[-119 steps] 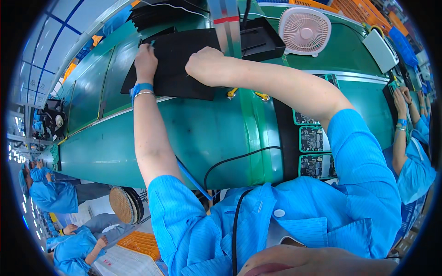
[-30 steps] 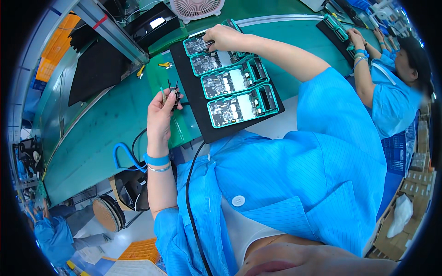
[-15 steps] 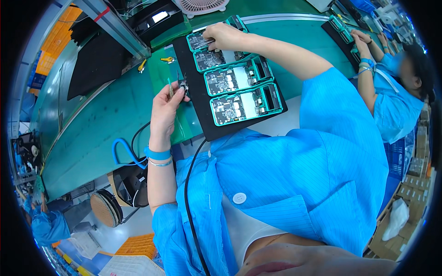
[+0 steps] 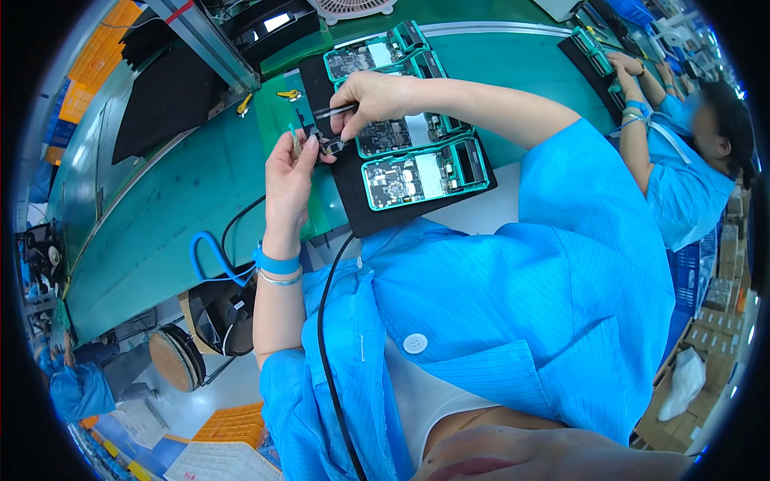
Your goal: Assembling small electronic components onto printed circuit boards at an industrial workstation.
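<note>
My left hand (image 4: 290, 172) is closed in a pinch around small black flex-cable parts (image 4: 311, 132), which stick up past the fingertips. A thin greenish strip (image 4: 294, 136) also shows by its fingers. Close beside it, my right hand (image 4: 377, 103) grips dark tweezers (image 4: 335, 111), their tips pointing left over the parts. Its fingertips are near a small dark piece (image 4: 332, 147) at my left fingers; whether they touch it I cannot tell. Under and beyond my right hand, several teal housings with circuit boards lie in a row, the nearest housing (image 4: 425, 175) fully visible.
The housings rest on a black mat (image 4: 353, 204) on the green bench (image 4: 160, 216). Yellow-handled tools (image 4: 289, 94) lie near the metal post (image 4: 210, 44). A blue coiled cord (image 4: 210, 252) runs from my left wristband. A co-worker (image 4: 682, 160) sits at the right.
My right hand has come from the farthest housing back toward me and left, bringing the tweezers beside my left hand. My left hand stays nearly in place with its parts.
</note>
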Demonstrator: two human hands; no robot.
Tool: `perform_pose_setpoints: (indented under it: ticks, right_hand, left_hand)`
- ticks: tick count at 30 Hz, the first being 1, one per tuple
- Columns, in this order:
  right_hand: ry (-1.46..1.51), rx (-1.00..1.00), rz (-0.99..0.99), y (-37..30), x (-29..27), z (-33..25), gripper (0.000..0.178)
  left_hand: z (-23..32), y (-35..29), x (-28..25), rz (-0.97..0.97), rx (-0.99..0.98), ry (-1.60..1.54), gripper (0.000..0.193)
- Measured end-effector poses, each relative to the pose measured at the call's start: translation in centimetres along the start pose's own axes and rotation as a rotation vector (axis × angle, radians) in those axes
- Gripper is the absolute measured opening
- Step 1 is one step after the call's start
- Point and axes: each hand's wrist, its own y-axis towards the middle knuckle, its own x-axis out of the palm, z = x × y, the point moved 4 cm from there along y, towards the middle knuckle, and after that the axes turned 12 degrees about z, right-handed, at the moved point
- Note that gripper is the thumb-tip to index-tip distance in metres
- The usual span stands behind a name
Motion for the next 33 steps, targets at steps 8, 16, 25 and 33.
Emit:
perform_pose_setpoints:
  ticks: [8, 16, 25, 33]
  right_hand:
    - [-0.194, -0.008, 0.076, -1.5, -2.3, 0.6, 0.02]
    - [-0.479, -0.001, 0.247, -4.2, -3.9, 3.3, 0.021]
    - [-0.649, -0.027, 0.3, -4.0, -2.9, 3.5, 0.021]
    - [-0.7, -0.124, 0.351, -3.7, -2.1, 4.2, 0.019]
  left_hand:
    - [-0.9, -0.1, 1.0, 0.032, 0.082, -0.004, 0.011]
    - [-2.1, -0.1, -0.4, 0.055, 0.135, 0.212, 0.017]
    - [1.6, -2.7, 2.0, 0.03, 0.484, 0.556, 0.017]
    - [1.7, -3.7, 4.3, -0.107, 0.659, 0.719, 0.014]
